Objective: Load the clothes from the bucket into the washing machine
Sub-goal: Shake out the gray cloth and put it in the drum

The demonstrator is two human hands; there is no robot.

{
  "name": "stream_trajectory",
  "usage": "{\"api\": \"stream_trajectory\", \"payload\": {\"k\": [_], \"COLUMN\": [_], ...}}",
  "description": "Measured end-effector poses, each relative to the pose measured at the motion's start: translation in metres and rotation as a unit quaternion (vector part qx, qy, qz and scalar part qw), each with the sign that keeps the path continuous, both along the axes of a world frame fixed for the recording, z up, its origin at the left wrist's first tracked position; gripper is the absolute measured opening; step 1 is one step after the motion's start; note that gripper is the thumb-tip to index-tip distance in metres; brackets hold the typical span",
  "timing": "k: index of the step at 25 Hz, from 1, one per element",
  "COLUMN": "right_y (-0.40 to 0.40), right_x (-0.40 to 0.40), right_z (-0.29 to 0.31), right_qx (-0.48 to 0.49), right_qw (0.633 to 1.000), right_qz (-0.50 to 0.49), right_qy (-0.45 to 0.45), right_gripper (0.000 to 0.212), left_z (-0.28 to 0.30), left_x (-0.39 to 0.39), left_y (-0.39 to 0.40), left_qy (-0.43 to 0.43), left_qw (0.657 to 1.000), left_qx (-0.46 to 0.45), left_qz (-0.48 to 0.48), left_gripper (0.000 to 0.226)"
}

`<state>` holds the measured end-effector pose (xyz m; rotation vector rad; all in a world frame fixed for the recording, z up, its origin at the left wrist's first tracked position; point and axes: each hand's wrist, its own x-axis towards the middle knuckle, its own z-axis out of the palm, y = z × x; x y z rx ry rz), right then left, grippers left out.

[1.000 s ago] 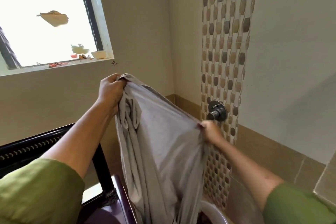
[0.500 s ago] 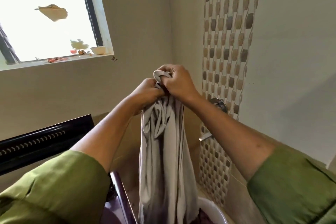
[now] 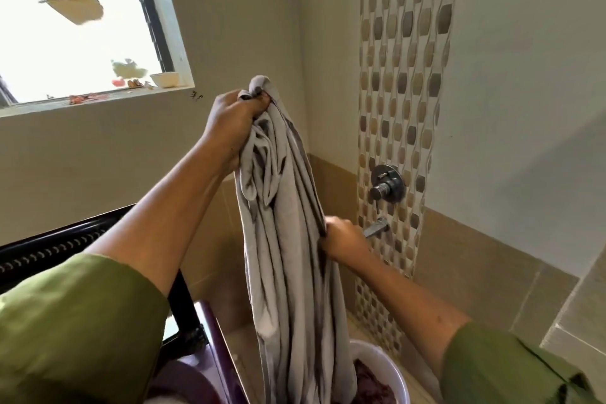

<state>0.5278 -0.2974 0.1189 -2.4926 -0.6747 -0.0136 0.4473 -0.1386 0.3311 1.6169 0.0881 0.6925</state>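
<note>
Raised left hand [image 3: 234, 115] grips the bunched top of a grey cloth [image 3: 288, 239]; lower right hand [image 3: 341, 238] clutches its edge, fabric hanging between them.

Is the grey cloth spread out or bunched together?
Bunched: the grey cloth hangs in long folds, left hand gripping its top.

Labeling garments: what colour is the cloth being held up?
Plain light grey cloth, no pattern visible; darker folds look like shadow. Only the head view shows it.
</note>
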Motion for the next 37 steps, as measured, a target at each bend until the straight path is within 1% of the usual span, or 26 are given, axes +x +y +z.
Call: {"api": "stream_trajectory", "payload": {"k": [2,4,5,7,9,10,12,13,14,15,17,18,19,21,22,23,25,26,28,29,31,32,33,34,35,37], "right_y": [-0.021,-0.046,-0.057,-0.075,-0.088,-0.092,-0.091,-0.082,-0.067,-0.049,-0.012,0.001,0.009,0.007,-0.001,-0.008,-0.019,-0.023,-0.025,-0.027,-0.038,-0.046,-0.056,-0.068,-0.080,-0.103], "right_x": [0.006,0.013,0.019,0.032,0.049,0.055,0.062,0.061,0.053,0.040,0.010,-0.001,-0.007,-0.007,-0.006,-0.007,-0.008,-0.011,-0.013,-0.010,-0.001,0.004,0.009,0.012,0.017,0.029], "right_z": [-0.025,-0.033,-0.027,0.009,0.066,0.098,0.151,0.168,0.179,0.183,0.180,0.177,0.175,0.176,0.174,0.169,0.145,0.131,0.098,0.079,0.040,0.021,0.003,-0.010,-0.017,-0.010], "right_qx": [-0.037,-0.028,0.002,0.111,0.237,0.289,0.376,0.412,0.442,0.453,0.385,0.350,0.345,0.390,0.410,0.417,0.396,0.377,0.321,0.268,0.107,0.018,-0.054,-0.094,-0.108,-0.104], "right_qw": [0.998,0.993,0.989,0.970,0.919,0.891,0.848,0.838,0.844,0.863,0.919,0.933,0.935,0.919,0.909,0.903,0.900,0.903,0.918,0.941,0.988,0.998,0.998,0.993,0.987,0.976], "right_qz": [-0.045,-0.118,-0.148,-0.217,-0.305,-0.331,-0.343,-0.325,-0.277,-0.199,-0.037,0.019,0.046,0.057,0.072,0.096,0.159,0.180,0.196,0.181,0.103,0.052,-0.004,-0.060,-0.112,-0.189], "right_qy": [0.017,0.002,-0.006,-0.030,-0.083,-0.110,-0.149,-0.147,-0.128,-0.102,-0.080,-0.075,-0.066,-0.028,0.000,0.029,0.084,0.106,0.123,0.102,0.050,0.040,0.035,0.036,0.033,-0.010], "right_gripper": [0.015,0.018,0.020,0.021,0.020,0.024,0.030,0.030,0.028,0.025,0.023,0.026,0.028,0.021,0.018,0.021,0.035,0.038,0.029,0.022,0.010,0.009,0.011,0.013,0.015,0.016], "left_z": [0.010,0.015,0.014,0.007,-0.008,-0.016,-0.030,-0.035,-0.039,-0.042,-0.045,-0.045,-0.047,-0.049,-0.048,-0.046,-0.041,-0.038,-0.030,-0.027,-0.021,-0.019,-0.019,-0.019,-0.020,-0.024], "left_x": [-0.003,-0.004,-0.005,-0.007,-0.009,-0.010,-0.007,-0.003,0.003,0.008,0.014,0.016,0.018,0.019,0.019,0.021,0.024,0.026,0.029,0.029,0.027,0.024,0.022,0.019,0.016,0.013], "left_y": [0.013,0.031,0.042,0.068,0.091,0.097,0.095,0.086,0.072,0.054,0.015,-0.001,-0.012,-0.019,-0.019,-0.019,-0.022,-0.024,-0.025,-0.022,-0.012,-0.006,-0.001,0.005,0.014,0.032], "left_qy": [-0.027,-0.035,-0.033,-0.018,0.010,0.020,0.002,-0.012,-0.024,-0.028,0.011,0.050,0.087,0.133,0.140,0.141,0.123,0.108,0.080,0.070,0.058,0.053,0.046,0.040,0.035,0.028], "left_qw": [0.999,0.997,0.995,0.992,0.986,0.982,0.977,0.979,0.986,0.995,0.997,0.988,0.978,0.972,0.974,0.977,0.985,0.989,0.995,0.997,0.998,0.998,0.999,0.999,0.999,0.997], "left_qx": [-0.043,-0.061,-0.068,-0.082,-0.094,-0.110,-0.154,-0.153,-0.125,-0.079,0.030,0.080,0.116,0.138,0.135,0.130,0.113,0.096,0.055,0.040,0.021,0.013,0.002,-0.009,-0.018,-0.027], "left_qz": [0.012,0.042,0.059,0.098,0.140,0.153,0.150,0.133,0.107,0.061,-0.073,-0.122,-0.150,-0.137,-0.115,-0.088,-0.045,-0.031,-0.013,-0.010,0.004,0.013,0.022,0.029,0.037,0.070], "left_gripper": [0.016,0.014,0.014,0.014,0.014,0.015,0.015,0.011,0.007,0.012,0.039,0.043,0.036,0.016,0.015,0.018,0.025,0.026,0.022,0.019,0.016,0.016,0.016,0.017,0.018,0.017]}}
